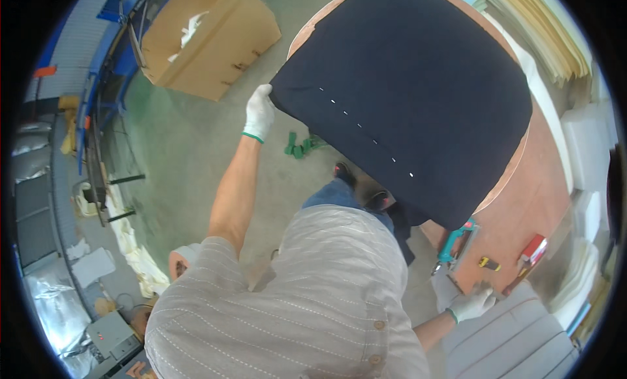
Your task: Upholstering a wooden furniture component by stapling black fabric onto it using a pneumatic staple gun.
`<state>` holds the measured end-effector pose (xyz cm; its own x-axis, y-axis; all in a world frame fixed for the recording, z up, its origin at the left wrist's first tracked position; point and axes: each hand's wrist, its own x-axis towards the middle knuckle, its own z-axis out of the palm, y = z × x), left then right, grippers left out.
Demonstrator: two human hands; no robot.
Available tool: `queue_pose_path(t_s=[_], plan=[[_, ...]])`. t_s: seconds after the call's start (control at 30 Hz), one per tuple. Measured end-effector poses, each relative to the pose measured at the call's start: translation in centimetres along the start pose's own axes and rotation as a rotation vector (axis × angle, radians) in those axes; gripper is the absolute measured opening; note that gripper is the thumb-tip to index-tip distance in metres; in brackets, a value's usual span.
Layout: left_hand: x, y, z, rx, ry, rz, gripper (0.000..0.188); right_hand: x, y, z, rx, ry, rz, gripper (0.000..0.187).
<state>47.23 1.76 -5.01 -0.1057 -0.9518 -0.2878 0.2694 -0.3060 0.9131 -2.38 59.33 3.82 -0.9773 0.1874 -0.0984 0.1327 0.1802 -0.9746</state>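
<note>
Left hand (259, 114) is gripping left corner of dark fabric (405, 85), likely for tautness; right hand (473, 304) is sitting by tabletop's (516, 209) near edge, can't tell grip.

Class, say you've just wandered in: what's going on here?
A person is handling a dark fabric laid over a wooden board. The gloved left hand grips the fabric at its left corner, near a row of white marks. The gloved right hand is away from the fabric, by the board's near end; whether it holds anything is unclear. Close by are a teal tool, a yellow-and-black item and a red item.
</note>
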Motion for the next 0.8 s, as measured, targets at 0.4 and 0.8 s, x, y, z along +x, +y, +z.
queue_pose_path(t_s=[0.4,0.8], plan=[[1.1,5.2,8.1,0.589,-0.072,0.026,0.041,-23.2,-12.9,35.2,-0.144,-1.244,-0.076,0.024],[0.2,6.3,9.4,0.530,0.036,-0.052,0.031,-33.2,-7.8,47.7,-0.318,-1.267,-1.038,0.019]])
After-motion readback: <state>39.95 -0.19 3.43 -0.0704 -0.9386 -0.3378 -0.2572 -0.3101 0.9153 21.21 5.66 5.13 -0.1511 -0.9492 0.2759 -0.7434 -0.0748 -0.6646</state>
